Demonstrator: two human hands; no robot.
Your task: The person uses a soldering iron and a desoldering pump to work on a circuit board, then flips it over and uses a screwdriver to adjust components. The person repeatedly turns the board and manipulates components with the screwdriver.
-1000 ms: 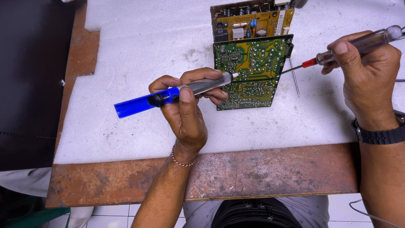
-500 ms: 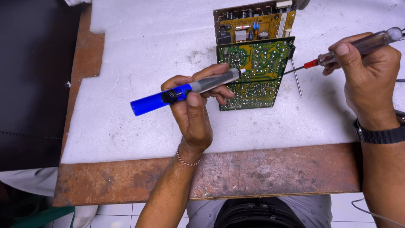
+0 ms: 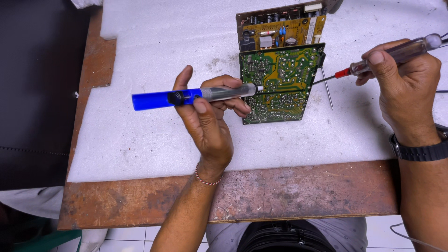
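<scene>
Left of frame: a dark surface borders the rusty brown bench (image 3: pixel 298 191), which carries a white foam sheet (image 3: pixel 154 135) across its upper part. Left of centre: the left hand (image 3: pixel 207 119) has its grip closed around a desoldering pump (image 3: pixel 196 96) with a blue rear barrel and grey front; the pump lies nearly level, its nozzle touching the left edge of the solder face of a green circuit board (image 3: pixel 280 86). Centre: this board lies track side up on the foam; a second board (image 3: pixel 280 28), brown with upright components, sits just above it at the upper centre. Right of frame: the right hand (image 3: pixel 406 86), a dark watch on its wrist, has its grip closed on a soldering iron (image 3: pixel 387 58) with a clear handle and red collar; its thin tip meets the right edge of the green board. Judged step: iron and pump address the board together, so a joint is probably being heated for removal; both tips would need to converge on one joint. A thin metal rod (image 3: pixel 328 88) lies just right of the board, beneath the iron's tip, a slight obstruction.
</scene>
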